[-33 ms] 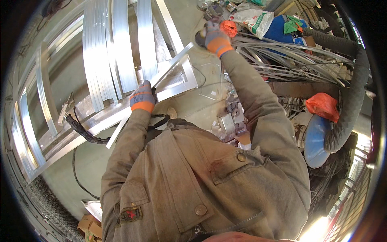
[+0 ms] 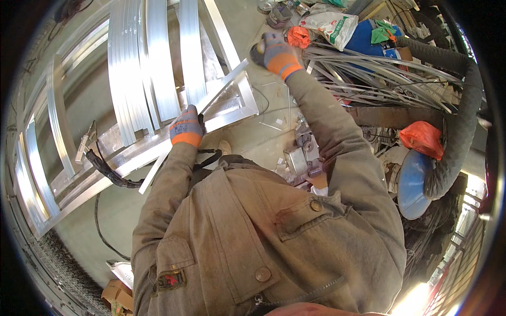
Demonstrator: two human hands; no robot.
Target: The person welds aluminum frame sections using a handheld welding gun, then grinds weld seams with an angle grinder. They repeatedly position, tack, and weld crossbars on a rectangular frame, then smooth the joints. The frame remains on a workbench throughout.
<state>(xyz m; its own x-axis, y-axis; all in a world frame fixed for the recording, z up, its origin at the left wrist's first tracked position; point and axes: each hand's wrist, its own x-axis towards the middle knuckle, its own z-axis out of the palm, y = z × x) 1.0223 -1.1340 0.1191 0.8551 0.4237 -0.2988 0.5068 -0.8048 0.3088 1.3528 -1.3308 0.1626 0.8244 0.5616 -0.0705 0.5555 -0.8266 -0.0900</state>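
My gloved left hand [image 2: 185, 125] is closed around a narrow pale metal strip [image 2: 224, 84]. The strip slants across the near right corner of a metal frame [image 2: 232, 119], and its near end shows beside my left forearm. Beyond the strip's far end, my gloved right hand [image 2: 273, 51] is closed on a small dark rounded object [image 2: 258, 55] with a yellowish patch. The fingers hide most of that object, so its kind cannot be made out. Long shiny metal profiles [image 2: 126, 68] lie side by side on the frame, to the left of both hands.
A bundle of thin metal strips [image 2: 369, 73] lies at right, near a white bag [image 2: 332, 29] and an orange-red crumpled piece [image 2: 299, 37]. A thick grey hose [image 2: 469, 121] curves down to a blue disc [image 2: 416, 184]. A black cable [image 2: 118, 181] hangs by the frame's near edge.
My right hand has moved slightly left and nearer, with the dark object in it. The strip's far end has shifted a little down and left. My left hand keeps its place.
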